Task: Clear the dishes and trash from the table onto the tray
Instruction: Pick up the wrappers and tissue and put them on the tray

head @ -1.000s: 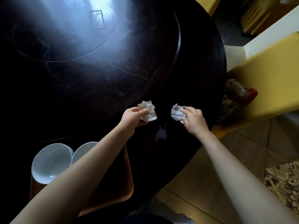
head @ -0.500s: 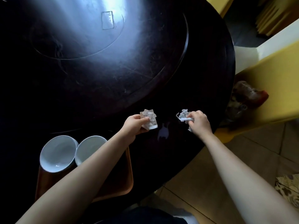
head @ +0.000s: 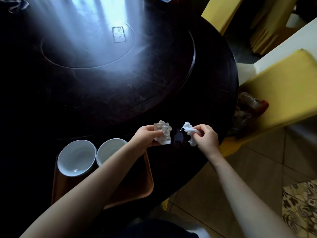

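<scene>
My left hand (head: 145, 137) grips a crumpled paper wrapper (head: 163, 133) just above the dark round table (head: 197, 152). To its right, my right hand (head: 206, 137) holds a crumpled white tissue (head: 189, 131) lifted off the table near the front edge. An orange-brown tray (head: 139, 182) lies at the near edge below my left forearm. Two white bowls stand side by side at the tray's far end: the left bowl (head: 76, 158) and the right bowl (head: 109, 149), partly hidden by my arm.
A raised turntable (head: 154, 79) fills the table's middle, with a small rectangular card (head: 118, 34) on it. Yellow-covered chairs (head: 281, 90) stand to the right, with plastic bottles (head: 248, 105) on one seat. Tiled floor and a patterned rug (head: 300, 208) lie at the lower right.
My right hand has pulled the tissue up off the table and a little toward me. The left hand keeps its hold on the wrapper. The view has tilted upward.
</scene>
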Motion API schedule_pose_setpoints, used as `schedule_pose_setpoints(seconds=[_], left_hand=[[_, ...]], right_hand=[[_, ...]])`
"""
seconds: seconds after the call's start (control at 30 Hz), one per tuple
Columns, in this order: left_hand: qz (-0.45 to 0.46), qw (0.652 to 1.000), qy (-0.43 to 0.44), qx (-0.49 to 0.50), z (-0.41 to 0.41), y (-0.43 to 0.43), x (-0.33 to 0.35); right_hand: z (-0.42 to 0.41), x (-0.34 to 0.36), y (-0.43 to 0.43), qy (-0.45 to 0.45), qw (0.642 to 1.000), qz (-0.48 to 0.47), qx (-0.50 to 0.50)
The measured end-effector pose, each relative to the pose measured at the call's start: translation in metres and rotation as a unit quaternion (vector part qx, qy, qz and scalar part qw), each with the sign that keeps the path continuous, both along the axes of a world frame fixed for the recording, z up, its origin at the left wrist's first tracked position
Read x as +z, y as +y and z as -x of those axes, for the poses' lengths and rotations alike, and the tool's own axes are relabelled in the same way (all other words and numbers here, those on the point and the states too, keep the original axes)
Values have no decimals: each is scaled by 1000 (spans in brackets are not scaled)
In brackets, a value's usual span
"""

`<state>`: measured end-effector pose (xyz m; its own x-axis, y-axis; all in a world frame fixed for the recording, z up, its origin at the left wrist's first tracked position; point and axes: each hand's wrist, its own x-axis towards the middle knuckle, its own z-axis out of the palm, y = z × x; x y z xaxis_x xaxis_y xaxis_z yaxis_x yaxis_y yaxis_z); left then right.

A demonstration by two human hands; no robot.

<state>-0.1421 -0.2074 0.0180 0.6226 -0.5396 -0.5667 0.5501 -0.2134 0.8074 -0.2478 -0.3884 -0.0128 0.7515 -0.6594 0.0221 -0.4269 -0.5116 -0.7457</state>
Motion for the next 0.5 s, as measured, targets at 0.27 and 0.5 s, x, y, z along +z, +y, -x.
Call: schedule_pose_setpoints(seconds=[0.27, 0.5], left_hand=[[28, 999, -19, 2, 29, 68, 15], [-6, 995, -69, 74, 50, 166, 15]], right_hand=[[19, 37, 97, -34, 996, -72, 30], [30, 46, 186, -24, 984, -154, 87]])
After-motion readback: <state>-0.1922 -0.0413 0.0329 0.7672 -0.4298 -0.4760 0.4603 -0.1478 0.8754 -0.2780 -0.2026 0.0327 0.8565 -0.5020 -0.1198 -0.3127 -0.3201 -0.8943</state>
